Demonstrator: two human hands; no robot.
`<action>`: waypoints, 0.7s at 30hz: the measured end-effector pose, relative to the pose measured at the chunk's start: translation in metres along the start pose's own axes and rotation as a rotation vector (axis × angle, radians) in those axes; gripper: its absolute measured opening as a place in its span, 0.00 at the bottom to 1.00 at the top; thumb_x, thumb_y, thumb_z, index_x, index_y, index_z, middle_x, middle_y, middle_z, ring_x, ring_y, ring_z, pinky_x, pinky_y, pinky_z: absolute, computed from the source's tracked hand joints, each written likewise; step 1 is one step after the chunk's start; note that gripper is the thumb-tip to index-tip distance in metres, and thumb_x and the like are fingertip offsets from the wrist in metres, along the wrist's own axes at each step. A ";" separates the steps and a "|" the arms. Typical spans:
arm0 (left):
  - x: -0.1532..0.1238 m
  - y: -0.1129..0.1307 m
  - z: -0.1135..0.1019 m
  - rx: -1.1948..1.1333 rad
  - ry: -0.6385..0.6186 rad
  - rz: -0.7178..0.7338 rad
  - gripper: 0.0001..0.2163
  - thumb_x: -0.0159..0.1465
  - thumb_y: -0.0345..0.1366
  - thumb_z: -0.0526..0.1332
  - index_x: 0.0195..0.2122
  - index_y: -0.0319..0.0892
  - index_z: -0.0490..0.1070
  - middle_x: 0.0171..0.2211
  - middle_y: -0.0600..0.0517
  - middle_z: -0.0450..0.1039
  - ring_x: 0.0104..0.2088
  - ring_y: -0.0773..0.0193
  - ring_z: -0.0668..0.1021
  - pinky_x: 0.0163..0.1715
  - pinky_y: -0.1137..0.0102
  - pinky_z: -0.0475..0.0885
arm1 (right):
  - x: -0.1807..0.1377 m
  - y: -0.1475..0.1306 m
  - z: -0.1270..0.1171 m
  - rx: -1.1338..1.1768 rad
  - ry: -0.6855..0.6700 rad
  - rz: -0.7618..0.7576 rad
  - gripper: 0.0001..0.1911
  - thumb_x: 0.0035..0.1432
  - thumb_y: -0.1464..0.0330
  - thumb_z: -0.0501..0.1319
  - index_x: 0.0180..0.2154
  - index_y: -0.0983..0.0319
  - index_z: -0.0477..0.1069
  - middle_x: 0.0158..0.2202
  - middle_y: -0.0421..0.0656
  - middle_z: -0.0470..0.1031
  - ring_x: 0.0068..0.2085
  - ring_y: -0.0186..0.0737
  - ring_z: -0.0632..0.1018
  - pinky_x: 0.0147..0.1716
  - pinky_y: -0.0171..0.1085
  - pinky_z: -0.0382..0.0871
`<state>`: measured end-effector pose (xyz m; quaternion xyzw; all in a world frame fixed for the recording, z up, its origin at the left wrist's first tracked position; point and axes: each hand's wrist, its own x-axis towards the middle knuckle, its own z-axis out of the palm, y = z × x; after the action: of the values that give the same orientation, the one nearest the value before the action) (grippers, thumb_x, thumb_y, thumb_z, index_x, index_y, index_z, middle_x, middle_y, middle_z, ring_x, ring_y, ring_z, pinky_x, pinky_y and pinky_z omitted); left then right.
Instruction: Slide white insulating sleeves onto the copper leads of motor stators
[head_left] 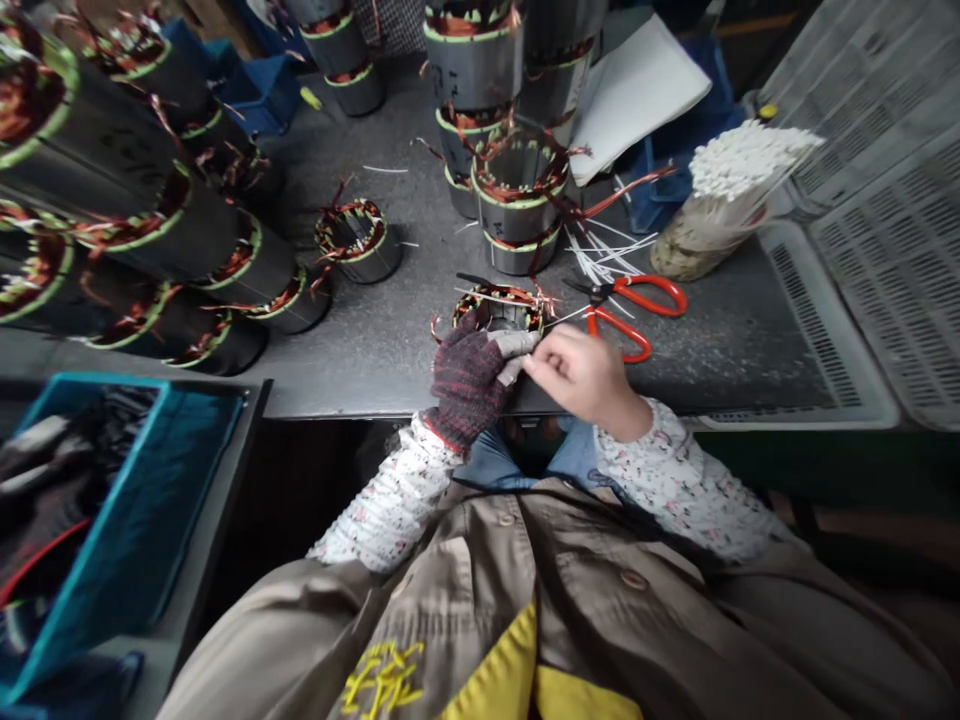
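A small motor stator [501,297] with copper windings and green slot liners sits near the table's front edge. My left hand [471,385], in a dark knitted glove with pale wrapping on the fingertips, grips its near side and hides part of it. Bare and pinched, my right hand [581,375] is at the stator's right front, its fingertips close to the left fingers. Whatever is in that pinch is too small to make out. A thin white strip lies across the stator's top. To the right rest open scissors [634,305] with red handles.
Stacked stators [517,205] stand behind, with more piled at the left [142,200]. One separate stator [361,240] is at left centre. Loose white strips [600,255] lie beside a container of white sticks [697,225]. A white basket [847,360] and blue bin [161,530] flank the workspace.
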<state>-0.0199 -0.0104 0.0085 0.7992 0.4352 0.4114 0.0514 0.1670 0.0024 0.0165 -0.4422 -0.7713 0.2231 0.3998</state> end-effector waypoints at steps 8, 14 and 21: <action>0.003 0.003 -0.003 0.094 0.065 0.058 0.05 0.71 0.35 0.62 0.45 0.43 0.75 0.46 0.49 0.82 0.50 0.59 0.83 0.57 0.57 0.76 | 0.000 -0.021 -0.033 0.522 -0.123 -0.056 0.17 0.70 0.58 0.60 0.31 0.60 0.75 0.35 0.44 0.76 0.38 0.37 0.77 0.37 0.37 0.71; 0.000 -0.002 -0.008 0.159 -0.002 0.163 0.04 0.72 0.35 0.61 0.45 0.43 0.73 0.42 0.50 0.83 0.47 0.59 0.84 0.60 0.53 0.75 | -0.014 -0.016 -0.033 0.825 -0.328 0.253 0.24 0.65 0.47 0.62 0.30 0.61 0.74 0.30 0.42 0.76 0.33 0.36 0.76 0.35 0.37 0.72; 0.000 0.012 -0.002 0.170 -0.024 0.205 0.04 0.71 0.34 0.62 0.43 0.42 0.75 0.40 0.50 0.83 0.42 0.60 0.84 0.60 0.53 0.77 | 0.016 -0.029 -0.025 0.901 -0.049 0.325 0.22 0.63 0.52 0.65 0.27 0.60 0.67 0.25 0.37 0.69 0.29 0.32 0.73 0.32 0.34 0.69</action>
<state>-0.0131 -0.0185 0.0150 0.8458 0.3840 0.3666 -0.0536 0.1683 0.0015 0.0585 -0.3345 -0.5277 0.6052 0.4933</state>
